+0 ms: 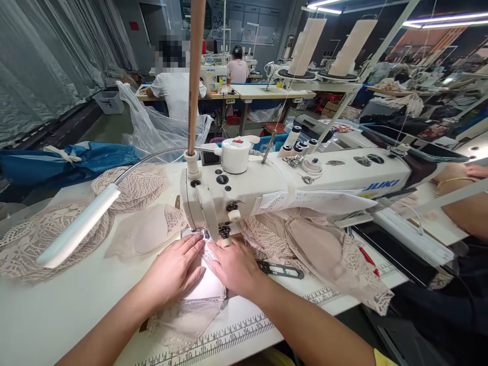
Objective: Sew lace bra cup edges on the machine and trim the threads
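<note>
Beige fabric piece: lies flat on the white surface, far edge under the needle of the sewing machine, in the lit patch there. Most of the piece lies on the near side of the needle, toward the person; judged from that, little of this piece has passed under the foot and most of the seam is left. Whether any stitching is on it cannot be told.

Left hand and right hand: both palm down on the piece, fingers toward the needle. The grip is wide on each, pressing flat, clasping nothing.

Black snips just beside the right hand. Lace pieces heaped at left under the gooseneck lamp; another heap of lace and cups at right beneath the machine arm. Which heap is sewn cannot be told.

A ruler scale runs along the near edge of the surface. Thread cones stand behind the machine. Room: a workshop with rows of machines; a person in a white top sits with their back turned; a co-worker's arm with a bangle shows at right.
</note>
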### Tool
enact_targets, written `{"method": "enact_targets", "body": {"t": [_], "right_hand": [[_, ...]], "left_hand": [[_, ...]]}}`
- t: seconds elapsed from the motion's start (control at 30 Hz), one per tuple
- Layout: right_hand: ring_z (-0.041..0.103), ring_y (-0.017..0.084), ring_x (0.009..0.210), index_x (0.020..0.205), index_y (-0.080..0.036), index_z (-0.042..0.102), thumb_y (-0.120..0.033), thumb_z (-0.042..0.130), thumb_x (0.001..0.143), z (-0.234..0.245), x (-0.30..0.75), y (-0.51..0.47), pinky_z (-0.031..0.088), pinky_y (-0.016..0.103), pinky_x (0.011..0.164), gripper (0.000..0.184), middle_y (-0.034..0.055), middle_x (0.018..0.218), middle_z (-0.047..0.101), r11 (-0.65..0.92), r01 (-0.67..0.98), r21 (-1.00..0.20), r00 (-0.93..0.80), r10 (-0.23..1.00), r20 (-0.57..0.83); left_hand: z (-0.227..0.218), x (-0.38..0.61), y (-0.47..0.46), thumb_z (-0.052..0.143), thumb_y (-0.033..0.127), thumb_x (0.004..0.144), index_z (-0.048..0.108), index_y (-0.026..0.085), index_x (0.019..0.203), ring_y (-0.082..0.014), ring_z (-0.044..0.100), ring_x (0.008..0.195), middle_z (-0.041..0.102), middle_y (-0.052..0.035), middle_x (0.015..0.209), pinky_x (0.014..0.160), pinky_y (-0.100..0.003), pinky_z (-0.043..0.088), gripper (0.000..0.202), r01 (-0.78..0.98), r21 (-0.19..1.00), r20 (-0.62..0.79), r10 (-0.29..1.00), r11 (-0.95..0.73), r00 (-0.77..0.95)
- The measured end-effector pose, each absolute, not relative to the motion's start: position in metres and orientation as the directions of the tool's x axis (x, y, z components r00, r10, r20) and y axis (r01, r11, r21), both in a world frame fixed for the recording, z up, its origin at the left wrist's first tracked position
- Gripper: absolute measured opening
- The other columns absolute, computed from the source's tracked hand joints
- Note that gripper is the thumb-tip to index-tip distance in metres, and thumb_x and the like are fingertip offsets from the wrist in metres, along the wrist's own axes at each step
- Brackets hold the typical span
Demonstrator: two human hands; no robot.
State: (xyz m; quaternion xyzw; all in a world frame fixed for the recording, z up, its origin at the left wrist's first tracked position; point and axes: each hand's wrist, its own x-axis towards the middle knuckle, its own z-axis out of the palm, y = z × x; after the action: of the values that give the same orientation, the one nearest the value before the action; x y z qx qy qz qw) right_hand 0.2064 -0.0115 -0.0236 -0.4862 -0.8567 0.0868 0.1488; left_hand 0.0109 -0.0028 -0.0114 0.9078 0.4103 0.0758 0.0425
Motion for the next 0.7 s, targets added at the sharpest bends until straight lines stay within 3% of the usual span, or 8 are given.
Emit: {"method": "enact_targets", "body": {"t": [0.27, 0.37, 0.5, 0.7], "right_hand": [[0.056, 0.025, 0.093, 0.098, -0.019, 0.067, -0.031, 0.053, 0.09, -0.026, 0.205, -0.009, 0.048, 0.036, 0.08, 0.021, 0.0096, 0.098, 0.064, 0.479, 0.823, -0.306, -0.454, 0.878, 0.153], [0.058, 0.022, 0.086, 0.089, -0.018, 0.066, -0.023, 0.052, 0.088, -0.026, 0.207, -0.006, 0.047, 0.032, 0.074, 0.015, 0.0086, 0.093, 0.064, 0.482, 0.82, -0.31, -0.457, 0.876, 0.154], [0.057, 0.018, 0.075, 0.077, -0.015, 0.062, -0.011, 0.05, 0.085, -0.031, 0.212, -0.004, 0.045, 0.027, 0.07, 0.015, 0.0073, 0.081, 0.06, 0.467, 0.821, -0.329, -0.412, 0.883, 0.225], [0.052, 0.015, 0.069, 0.071, -0.016, 0.059, -0.011, 0.049, 0.084, -0.033, 0.217, -0.006, 0.041, 0.025, 0.065, 0.017, 0.0049, 0.075, 0.057, 0.535, 0.766, -0.357, -0.444, 0.842, 0.307]], "left_hand": [[-0.001, 0.006, 0.016, 0.049, 0.033, 0.086, 0.058, 0.012, 0.126, -0.0304, 0.063, 0.098, 0.066, -0.0172, 0.116, 0.082, -0.042, 0.053, 0.047, 0.679, 0.156, 0.055, 0.692, -0.718, 0.719], [0.007, 0.002, 0.022, 0.048, 0.026, 0.085, 0.062, 0.016, 0.119, -0.0287, 0.063, 0.095, 0.068, -0.0142, 0.111, 0.083, -0.043, 0.051, 0.039, 0.645, 0.158, 0.026, 0.656, -0.748, 0.754], [0.01, -0.002, 0.021, 0.047, 0.015, 0.082, 0.066, 0.018, 0.109, -0.0293, 0.059, 0.098, 0.067, -0.0114, 0.108, 0.087, -0.046, 0.048, 0.033, 0.613, 0.126, 0.118, 0.625, -0.78, 0.772], [-0.001, 0.006, 0.006, 0.045, 0.016, 0.09, 0.064, 0.015, 0.108, -0.0264, 0.056, 0.097, 0.065, -0.0122, 0.105, 0.087, -0.044, 0.047, 0.026, 0.597, 0.149, 0.22, 0.615, -0.788, 0.757]]}}
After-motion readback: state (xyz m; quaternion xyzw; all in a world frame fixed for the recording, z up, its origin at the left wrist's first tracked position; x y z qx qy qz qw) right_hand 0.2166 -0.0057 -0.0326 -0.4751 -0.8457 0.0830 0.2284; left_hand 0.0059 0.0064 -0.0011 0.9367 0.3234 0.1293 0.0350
